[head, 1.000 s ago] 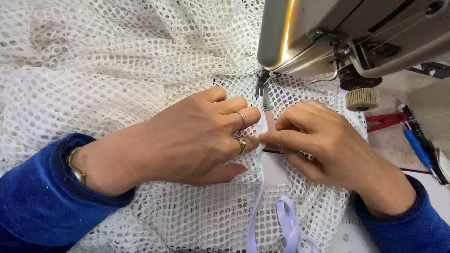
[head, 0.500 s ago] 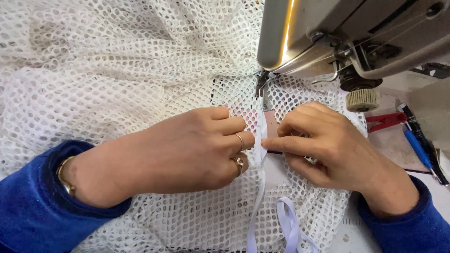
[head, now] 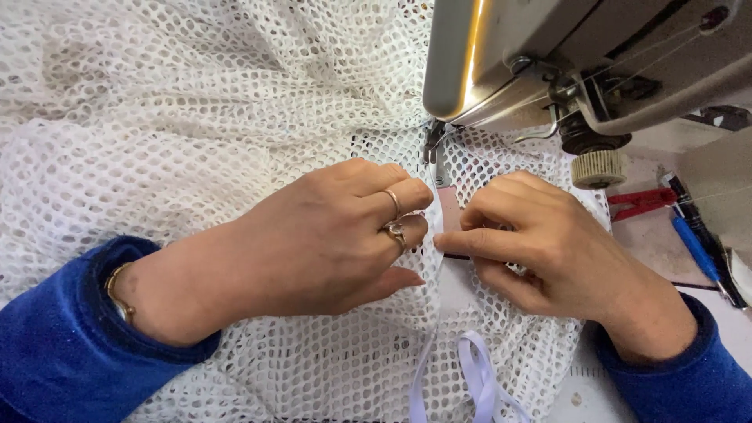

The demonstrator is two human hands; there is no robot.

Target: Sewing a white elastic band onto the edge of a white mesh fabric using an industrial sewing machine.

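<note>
We press our left hand [head: 329, 235] flat on the white mesh fabric [head: 196, 133], fingers together and curled at the tips, so the cloth stays taut and cannot creep. Our right hand [head: 540, 243] meets it from the other side, forefinger and thumb pinched on the edge of the mesh where a pale strip [head: 449, 210] lies between the two sets of fingertips — the pinch seems to keep that strip lined up with the seam.

Just beyond the fingertips sits the presser foot [head: 433, 145] of the sewing machine [head: 580, 55], so both hands are placed to guide the cloth straight toward it. The mesh spreads away from our left hand in loose folds and covers most of the table. Below the hands a white ribbon [head: 474, 376] trails off in a loop — slack, held by neither hand. Past our right hand lie a red tool [head: 642, 202] and a blue pen [head: 693, 247], well apart from the work.
</note>
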